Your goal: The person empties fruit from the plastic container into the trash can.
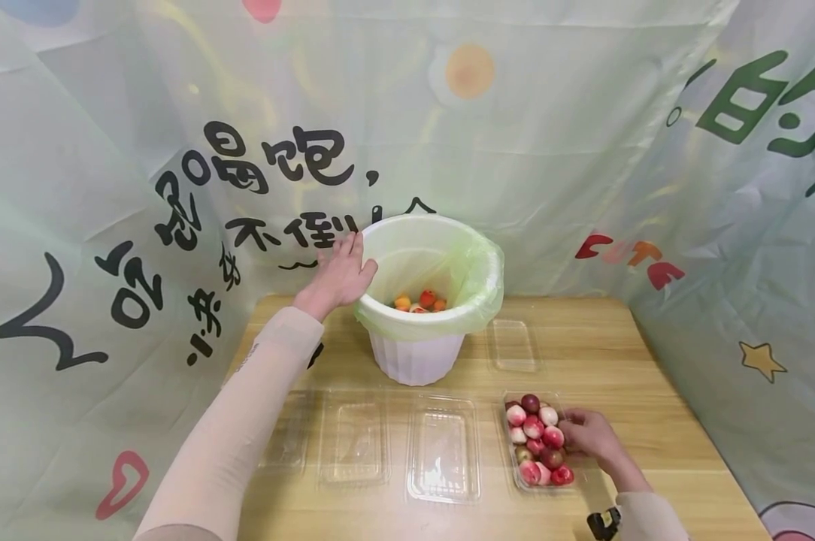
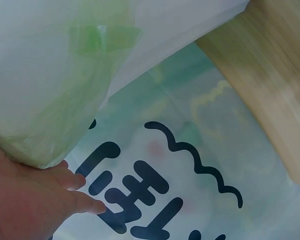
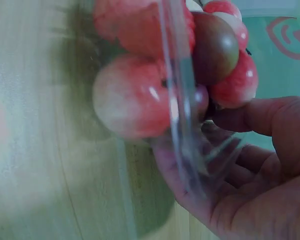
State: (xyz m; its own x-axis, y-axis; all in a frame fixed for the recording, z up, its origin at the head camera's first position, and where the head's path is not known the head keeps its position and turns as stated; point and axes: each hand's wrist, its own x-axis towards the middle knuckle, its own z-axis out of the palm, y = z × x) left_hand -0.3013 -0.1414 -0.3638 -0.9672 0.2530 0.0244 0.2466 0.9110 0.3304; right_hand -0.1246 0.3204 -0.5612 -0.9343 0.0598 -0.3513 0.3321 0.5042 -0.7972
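My left hand (image 1: 340, 272) rests at the left rim of a white bucket (image 1: 417, 361), fingers extended. The bucket has a pale green plastic liner (image 1: 485, 289) folded over its rim, with several small orange and red fruits (image 1: 427, 298) inside. In the left wrist view, the fingers (image 2: 65, 179) reach past the liner's lower edge. At the right, my right hand (image 1: 592, 436) grips the side of a transparent plastic box (image 1: 509, 432), thumb at its upper edge and the other fingers outside the wall. Pink-white, red and dark round fruits (image 3: 135, 97) fill that box.
Transparent plastic boxes stand left of the filled one: a near one (image 1: 443, 454), a middle one (image 1: 353, 443) and another (image 1: 287, 439) partly behind my left sleeve. A shallow transparent plastic piece (image 1: 513, 346) lies right of the bucket. Printed fabric (image 1: 549, 150) encloses the wooden table (image 1: 604, 338).
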